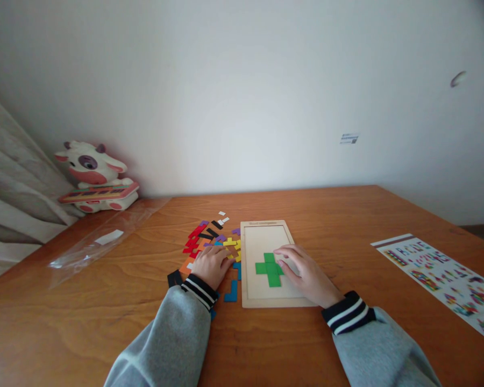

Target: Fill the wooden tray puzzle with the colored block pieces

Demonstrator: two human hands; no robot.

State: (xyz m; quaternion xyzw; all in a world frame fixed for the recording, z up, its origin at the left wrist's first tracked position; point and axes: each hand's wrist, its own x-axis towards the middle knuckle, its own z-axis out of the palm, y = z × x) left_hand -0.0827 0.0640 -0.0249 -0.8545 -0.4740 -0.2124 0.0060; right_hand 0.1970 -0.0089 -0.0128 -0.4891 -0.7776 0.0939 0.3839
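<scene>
A wooden board (pixel 245 279) with a pale recessed centre lies on the table, and a green cross shape (pixel 269 269) made of flat pieces rests in it. My right hand (pixel 306 271) is over the board's right side, fingertips at the cross's right edge, thumb and fingers apart. To the board's left, my left hand (pixel 213 265) lies over a pile of coloured pieces, its fingertips near the yellow pieces (pixel 230 242). Whether it pinches a piece is hidden. Red pieces (pixel 194 236), black pieces (pixel 212 233) and a blue piece (pixel 231 292) surround it.
A cow toy with a keyboard (pixel 99 180) stands at the back left beside a curtain. In front of it lies a clear plastic bag (pixel 84 250). A printed sheet (pixel 443 279) lies at the right. The wall (pixel 242 107) rises behind the table (pixel 298 344).
</scene>
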